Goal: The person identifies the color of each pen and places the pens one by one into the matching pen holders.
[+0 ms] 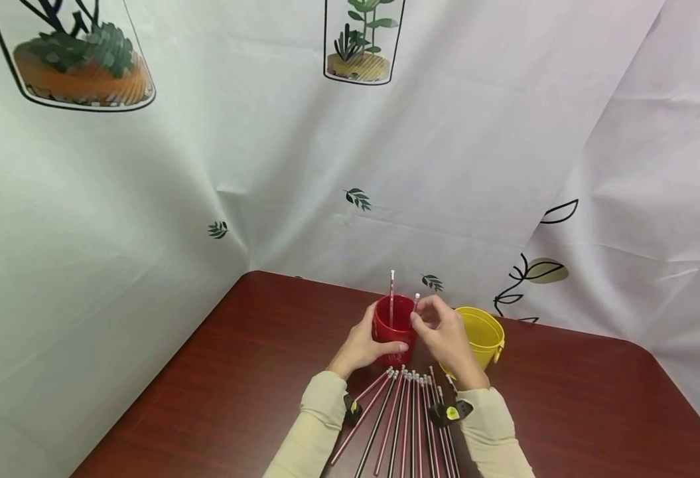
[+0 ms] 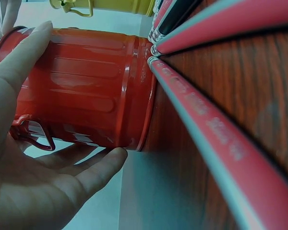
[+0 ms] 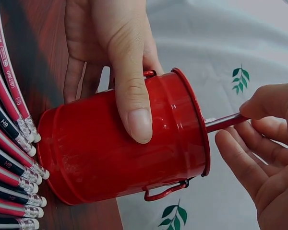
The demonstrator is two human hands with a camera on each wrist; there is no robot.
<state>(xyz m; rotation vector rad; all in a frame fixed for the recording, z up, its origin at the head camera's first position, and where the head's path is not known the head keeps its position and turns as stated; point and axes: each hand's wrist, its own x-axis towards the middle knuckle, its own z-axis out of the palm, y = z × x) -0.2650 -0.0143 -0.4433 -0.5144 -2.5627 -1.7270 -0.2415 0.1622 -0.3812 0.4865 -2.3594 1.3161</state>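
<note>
A small red metal bucket (image 1: 395, 342) stands upright on the table, with a side handle (image 3: 167, 190) showing in the right wrist view. My left hand (image 1: 361, 345) grips it from the left, thumb across the front and fingers round the far side. At the bucket's right rim, my right hand (image 1: 447, 332) pinches a pencil (image 3: 225, 123) between thumb and fingers. That pencil's lower part is inside the bucket, hidden by the wall. Another pencil (image 1: 392, 295) leans in the bucket, its eraser end up.
Several red-striped and black-striped pencils (image 1: 406, 418) lie fanned out in front of the bucket, eraser ends towards it. A yellow bucket (image 1: 482, 326) stands to the right, partly behind my right hand. White printed cloth (image 1: 302, 146) hangs behind the brown table (image 1: 224, 372).
</note>
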